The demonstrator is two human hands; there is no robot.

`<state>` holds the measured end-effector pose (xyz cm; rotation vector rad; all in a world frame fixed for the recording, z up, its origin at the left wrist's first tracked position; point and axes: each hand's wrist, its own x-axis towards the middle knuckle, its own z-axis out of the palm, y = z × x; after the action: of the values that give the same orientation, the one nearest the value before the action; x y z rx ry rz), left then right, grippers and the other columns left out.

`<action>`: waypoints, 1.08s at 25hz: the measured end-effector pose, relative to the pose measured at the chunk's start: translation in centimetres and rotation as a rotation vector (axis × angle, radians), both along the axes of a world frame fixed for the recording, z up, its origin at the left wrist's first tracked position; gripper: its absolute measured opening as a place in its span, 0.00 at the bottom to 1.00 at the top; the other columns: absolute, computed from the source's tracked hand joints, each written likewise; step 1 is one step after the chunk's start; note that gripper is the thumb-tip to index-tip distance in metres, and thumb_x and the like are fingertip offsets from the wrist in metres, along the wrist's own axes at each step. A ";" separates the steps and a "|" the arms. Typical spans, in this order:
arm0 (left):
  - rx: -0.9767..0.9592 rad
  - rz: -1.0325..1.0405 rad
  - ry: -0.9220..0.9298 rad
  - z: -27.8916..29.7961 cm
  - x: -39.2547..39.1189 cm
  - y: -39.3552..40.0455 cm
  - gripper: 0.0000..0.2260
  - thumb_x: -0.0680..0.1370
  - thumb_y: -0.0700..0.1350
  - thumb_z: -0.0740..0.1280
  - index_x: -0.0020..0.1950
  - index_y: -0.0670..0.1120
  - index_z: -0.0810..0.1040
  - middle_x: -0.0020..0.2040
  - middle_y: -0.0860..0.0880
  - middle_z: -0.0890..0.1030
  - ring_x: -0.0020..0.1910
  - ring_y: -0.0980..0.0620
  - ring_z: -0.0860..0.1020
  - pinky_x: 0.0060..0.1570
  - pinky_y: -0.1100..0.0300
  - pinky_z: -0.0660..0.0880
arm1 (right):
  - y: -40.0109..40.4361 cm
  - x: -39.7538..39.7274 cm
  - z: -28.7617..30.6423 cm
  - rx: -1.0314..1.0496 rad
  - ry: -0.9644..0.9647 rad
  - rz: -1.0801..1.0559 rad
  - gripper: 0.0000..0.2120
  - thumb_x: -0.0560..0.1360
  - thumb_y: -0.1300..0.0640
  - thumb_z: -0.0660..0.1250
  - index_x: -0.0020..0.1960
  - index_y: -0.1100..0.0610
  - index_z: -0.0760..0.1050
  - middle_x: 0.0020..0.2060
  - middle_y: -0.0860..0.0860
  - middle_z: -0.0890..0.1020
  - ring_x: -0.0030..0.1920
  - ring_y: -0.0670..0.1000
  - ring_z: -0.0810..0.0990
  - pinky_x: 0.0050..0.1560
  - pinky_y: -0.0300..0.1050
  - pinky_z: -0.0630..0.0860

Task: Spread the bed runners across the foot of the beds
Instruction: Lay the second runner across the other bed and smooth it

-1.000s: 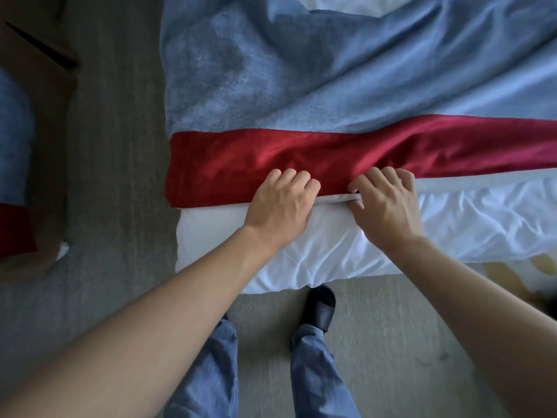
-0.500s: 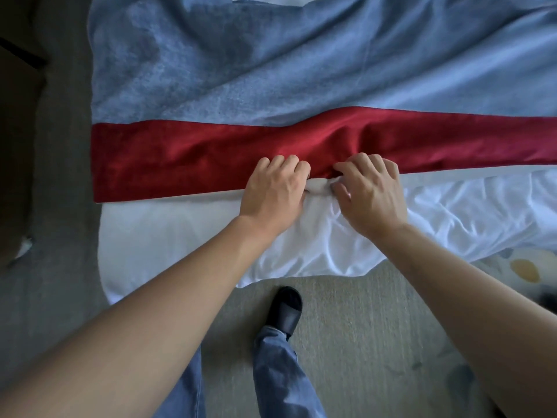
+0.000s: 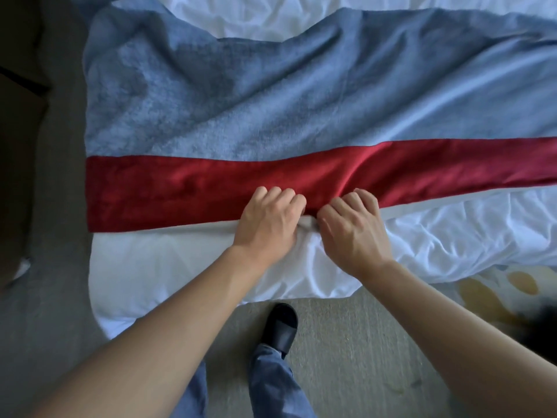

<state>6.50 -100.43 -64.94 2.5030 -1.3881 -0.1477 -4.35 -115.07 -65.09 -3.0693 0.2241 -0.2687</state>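
Note:
A red bed runner point(image 3: 187, 188) lies as a long band across the foot of the bed, left edge to right edge, with a crease near its middle. Above it spreads a blue blanket point(image 3: 241, 95). Below it shows the white sheet point(image 3: 150, 267) of the bed. My left hand point(image 3: 268, 224) and my right hand point(image 3: 352, 227) sit side by side at the runner's near edge, fingers curled, pinching the runner's hem where it meets the sheet. The fabric bunches between the two hands.
Grey carpet point(image 3: 346, 342) lies at the foot of the bed, with my foot in a dark slipper point(image 3: 281, 324) on it. A dark piece of furniture point(image 3: 18, 146) stands to the left. A patterned cloth with yellow spots point(image 3: 506, 285) shows at the lower right.
The view has shifted, so more blanket and sheet show at the top. Both hands have drawn closer together and curled tighter on the runner's near edge, bunching the fabric.

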 end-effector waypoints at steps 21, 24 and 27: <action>-0.022 0.096 -0.033 1.9 33.7 -4.3 0.07 0.79 0.47 0.63 0.48 0.46 0.79 0.46 0.49 0.80 0.46 0.46 0.75 0.52 0.52 0.65 | -5.7 32.5 2.9 -0.081 0.046 -0.144 0.07 0.77 0.62 0.64 0.45 0.58 0.81 0.41 0.53 0.81 0.46 0.58 0.77 0.63 0.52 0.66; 0.092 0.072 -0.018 0.4 33.6 -6.2 0.08 0.78 0.48 0.65 0.54 0.47 0.77 0.51 0.49 0.79 0.51 0.46 0.75 0.54 0.53 0.65 | -6.6 33.1 1.5 -0.077 0.181 -0.106 0.07 0.76 0.61 0.64 0.49 0.57 0.81 0.43 0.53 0.82 0.50 0.58 0.77 0.69 0.52 0.62; 0.187 0.043 -0.020 -0.6 33.7 -8.0 0.07 0.77 0.48 0.65 0.51 0.47 0.76 0.49 0.49 0.78 0.50 0.46 0.75 0.54 0.53 0.64 | -7.4 34.4 0.2 -0.017 0.230 -0.036 0.09 0.76 0.60 0.60 0.43 0.60 0.79 0.37 0.55 0.80 0.46 0.61 0.76 0.69 0.56 0.63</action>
<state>40.24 -108.43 -65.50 2.6902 -1.3859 -0.2559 30.04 -122.46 -64.85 -3.1120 0.2874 0.0831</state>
